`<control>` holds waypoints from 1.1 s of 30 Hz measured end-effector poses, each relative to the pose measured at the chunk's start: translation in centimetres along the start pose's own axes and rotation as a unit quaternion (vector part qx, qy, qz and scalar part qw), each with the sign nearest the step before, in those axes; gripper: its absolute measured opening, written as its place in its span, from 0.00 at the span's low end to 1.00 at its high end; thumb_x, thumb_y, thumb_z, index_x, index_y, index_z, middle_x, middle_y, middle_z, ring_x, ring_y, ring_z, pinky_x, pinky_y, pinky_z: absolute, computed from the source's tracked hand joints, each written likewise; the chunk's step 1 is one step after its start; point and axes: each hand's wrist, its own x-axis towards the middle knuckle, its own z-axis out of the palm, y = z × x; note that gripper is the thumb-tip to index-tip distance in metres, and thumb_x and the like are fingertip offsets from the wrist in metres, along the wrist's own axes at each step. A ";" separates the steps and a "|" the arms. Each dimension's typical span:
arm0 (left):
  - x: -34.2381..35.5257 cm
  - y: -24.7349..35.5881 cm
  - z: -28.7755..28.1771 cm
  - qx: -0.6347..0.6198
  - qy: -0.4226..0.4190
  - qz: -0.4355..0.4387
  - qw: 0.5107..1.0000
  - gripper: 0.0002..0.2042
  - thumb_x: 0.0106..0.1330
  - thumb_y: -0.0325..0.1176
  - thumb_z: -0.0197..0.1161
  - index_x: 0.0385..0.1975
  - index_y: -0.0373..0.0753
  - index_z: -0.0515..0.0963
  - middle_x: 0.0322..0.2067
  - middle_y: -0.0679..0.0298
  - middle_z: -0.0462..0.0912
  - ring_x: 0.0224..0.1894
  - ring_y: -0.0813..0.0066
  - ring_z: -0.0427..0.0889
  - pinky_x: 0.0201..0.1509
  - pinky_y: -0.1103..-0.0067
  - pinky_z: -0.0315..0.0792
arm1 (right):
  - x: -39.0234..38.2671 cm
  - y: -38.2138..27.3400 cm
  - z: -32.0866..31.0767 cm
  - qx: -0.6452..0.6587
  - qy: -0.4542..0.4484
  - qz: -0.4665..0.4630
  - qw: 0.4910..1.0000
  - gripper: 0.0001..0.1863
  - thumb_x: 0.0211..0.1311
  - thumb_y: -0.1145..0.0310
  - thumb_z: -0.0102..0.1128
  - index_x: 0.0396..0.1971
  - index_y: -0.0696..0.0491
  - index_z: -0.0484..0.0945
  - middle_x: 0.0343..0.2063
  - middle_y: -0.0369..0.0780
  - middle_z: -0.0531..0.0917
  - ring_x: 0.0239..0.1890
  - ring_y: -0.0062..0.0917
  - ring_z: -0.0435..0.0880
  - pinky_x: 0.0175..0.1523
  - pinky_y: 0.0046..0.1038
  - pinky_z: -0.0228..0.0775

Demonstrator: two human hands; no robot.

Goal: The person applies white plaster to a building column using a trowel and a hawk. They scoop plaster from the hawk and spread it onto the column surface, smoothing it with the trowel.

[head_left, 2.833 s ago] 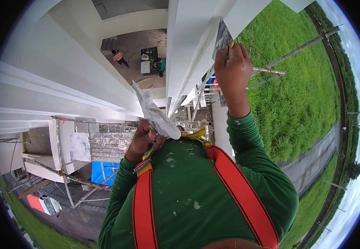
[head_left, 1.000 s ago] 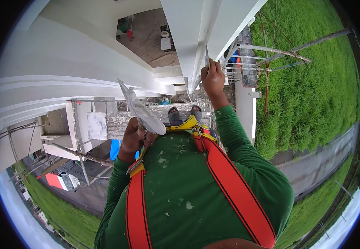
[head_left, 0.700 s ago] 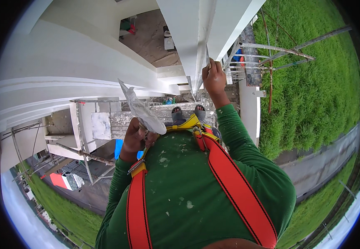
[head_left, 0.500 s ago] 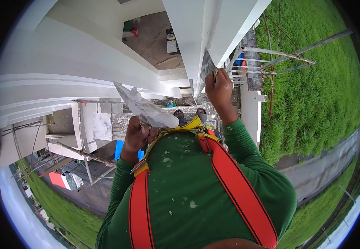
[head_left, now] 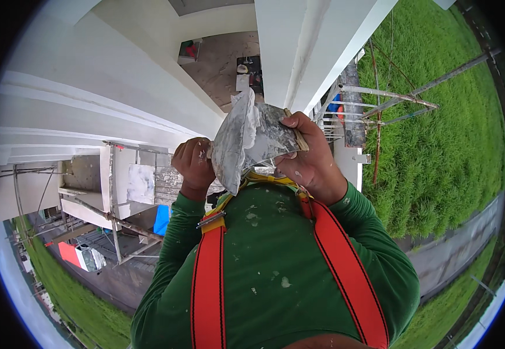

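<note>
My left hand (head_left: 195,164) is closed round the handle of a wide putty knife (head_left: 227,145), its grey blade tilted up on edge. White putty (head_left: 249,125) lies along that blade's edge, between the two tools. From the other side my right hand (head_left: 315,160) grips a second putty knife (head_left: 271,129) by its wooden back, thumb on top. Its smeared metal blade meets the putty and the first blade in front of my chest. Beyond the tools rises a white column (head_left: 331,49) with a grey-white strip down its inner corner.
Long white ledges (head_left: 84,110) run along the left. Below is a plank platform (head_left: 174,185) with scaffold poles (head_left: 114,192); more scaffolding (head_left: 386,96) stands at the right above tall grass (head_left: 438,163). A red harness strap (head_left: 348,270) crosses my green shirt.
My right hand has come down from the column corner with its putty knife to meet the left one. The left hand has turned its blade upright and moved slightly up.
</note>
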 end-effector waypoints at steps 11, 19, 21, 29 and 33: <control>-1.7 4.1 -4.7 -0.693 -0.056 -0.354 0.625 0.19 0.74 0.46 0.55 0.29 0.36 0.70 0.21 0.65 0.68 0.21 0.79 0.65 0.22 0.81 0.58 | 1.4 -1.8 4.3 -0.257 0.014 -0.580 0.773 0.17 0.65 0.67 0.50 0.51 0.60 0.69 0.41 0.43 0.83 0.42 0.36 0.85 0.49 0.34 0.78; -0.1 4.4 -5.2 -0.751 -0.140 -0.321 0.559 0.19 0.73 0.49 0.55 0.29 0.37 0.68 0.19 0.66 0.66 0.19 0.79 0.65 0.20 0.81 0.59 | 4.3 0.2 2.1 -0.670 -0.266 -0.544 0.429 0.06 0.52 0.78 0.53 0.30 0.61 0.77 0.26 0.46 0.82 0.24 0.29 0.82 0.28 0.35 0.69; -0.2 4.1 -5.6 -0.755 -0.123 -0.321 0.558 0.19 0.73 0.47 0.55 0.28 0.37 0.69 0.18 0.67 0.64 0.18 0.80 0.63 0.20 0.81 0.59 | 4.7 0.6 -1.5 -0.620 -0.168 -0.485 0.593 0.10 0.53 0.78 0.51 0.34 0.62 0.78 0.28 0.44 0.83 0.29 0.27 0.83 0.32 0.33 0.72; 0.5 3.6 -4.0 -0.776 -0.184 -0.295 0.527 0.20 0.73 0.49 0.55 0.27 0.37 0.70 0.16 0.67 0.66 0.16 0.79 0.64 0.18 0.81 0.60 | 2.2 0.6 1.7 -0.684 -0.204 -0.538 0.448 0.16 0.51 0.76 0.51 0.40 0.64 0.79 0.29 0.47 0.80 0.26 0.35 0.81 0.31 0.34 0.72; 1.7 2.4 -3.6 -0.766 -0.135 -0.314 0.544 0.19 0.73 0.46 0.56 0.27 0.36 0.70 0.17 0.66 0.66 0.17 0.79 0.65 0.19 0.80 0.58 | 3.0 -1.8 -5.2 -0.618 0.029 -0.411 0.670 0.13 0.56 0.77 0.51 0.40 0.62 0.79 0.32 0.42 0.83 0.31 0.24 0.81 0.37 0.30 0.74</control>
